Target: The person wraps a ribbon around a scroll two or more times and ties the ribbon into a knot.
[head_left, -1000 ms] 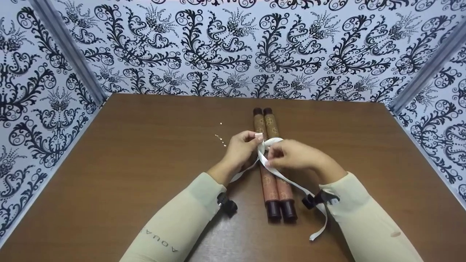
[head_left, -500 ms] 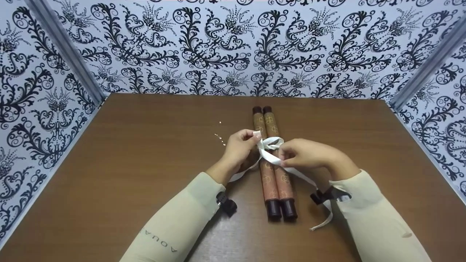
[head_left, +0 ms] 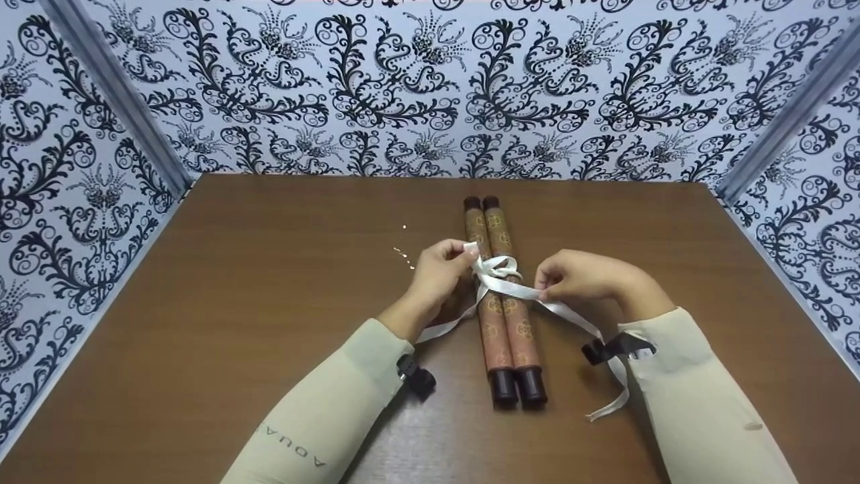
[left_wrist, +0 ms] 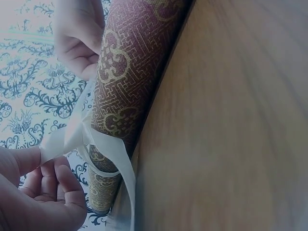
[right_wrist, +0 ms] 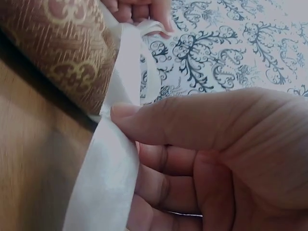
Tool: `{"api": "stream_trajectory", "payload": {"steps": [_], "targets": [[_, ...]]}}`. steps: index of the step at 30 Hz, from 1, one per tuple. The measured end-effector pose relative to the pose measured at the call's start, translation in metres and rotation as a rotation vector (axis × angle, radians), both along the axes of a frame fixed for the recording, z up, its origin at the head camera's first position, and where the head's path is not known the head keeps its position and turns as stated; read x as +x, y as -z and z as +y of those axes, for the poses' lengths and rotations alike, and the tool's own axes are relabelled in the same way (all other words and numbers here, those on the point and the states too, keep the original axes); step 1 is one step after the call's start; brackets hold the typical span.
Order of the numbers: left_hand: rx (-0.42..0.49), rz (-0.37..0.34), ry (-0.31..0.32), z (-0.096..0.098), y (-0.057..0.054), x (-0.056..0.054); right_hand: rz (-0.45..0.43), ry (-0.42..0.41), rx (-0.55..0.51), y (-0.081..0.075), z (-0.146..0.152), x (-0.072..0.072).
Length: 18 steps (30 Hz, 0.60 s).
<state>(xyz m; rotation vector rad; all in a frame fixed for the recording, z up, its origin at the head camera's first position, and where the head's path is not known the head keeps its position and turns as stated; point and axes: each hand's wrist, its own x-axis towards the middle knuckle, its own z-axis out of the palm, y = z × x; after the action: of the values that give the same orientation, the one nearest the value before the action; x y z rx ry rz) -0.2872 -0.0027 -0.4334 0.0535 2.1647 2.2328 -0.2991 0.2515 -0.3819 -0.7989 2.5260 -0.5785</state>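
Observation:
Two slim scrolls (head_left: 496,323) with gold-patterned cloth and dark end knobs lie side by side on the table, a white ribbon (head_left: 510,288) wound about their middle. My left hand (head_left: 437,272) pinches a folded bit of the ribbon between thumb and index finger, just left of the scrolls. To their right, my right hand (head_left: 584,279) pinches another stretch of ribbon, whose tail hangs past the wrist. Between the hands, a loop lies on top of the scrolls. In the right wrist view, the thumb (right_wrist: 159,120) presses the flat ribbon against the curled fingers.
The brown wooden table (head_left: 282,269) is backed and flanked by patterned panels (head_left: 416,87). Several small white specks (head_left: 403,254) lie left of the scrolls. One ribbon tail (head_left: 447,327) runs under the left wrist.
My right hand has drawn away to the right with the ribbon, pulling that stretch straighter across the scrolls. The loop looks smaller. My left hand has barely moved.

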Motion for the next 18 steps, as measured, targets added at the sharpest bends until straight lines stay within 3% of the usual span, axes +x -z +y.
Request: {"api": "stream_trajectory", "payload": {"steps": [13,18], "targets": [[0.032,-0.007,0.017,-0.001,0.0,0.0,-0.102,0.095,0.003,0.01,0.012,-0.007],[0.044,-0.013,0.024,-0.001,0.001,-0.001,-0.094,0.111,0.01,0.012,0.015,-0.009]]}}
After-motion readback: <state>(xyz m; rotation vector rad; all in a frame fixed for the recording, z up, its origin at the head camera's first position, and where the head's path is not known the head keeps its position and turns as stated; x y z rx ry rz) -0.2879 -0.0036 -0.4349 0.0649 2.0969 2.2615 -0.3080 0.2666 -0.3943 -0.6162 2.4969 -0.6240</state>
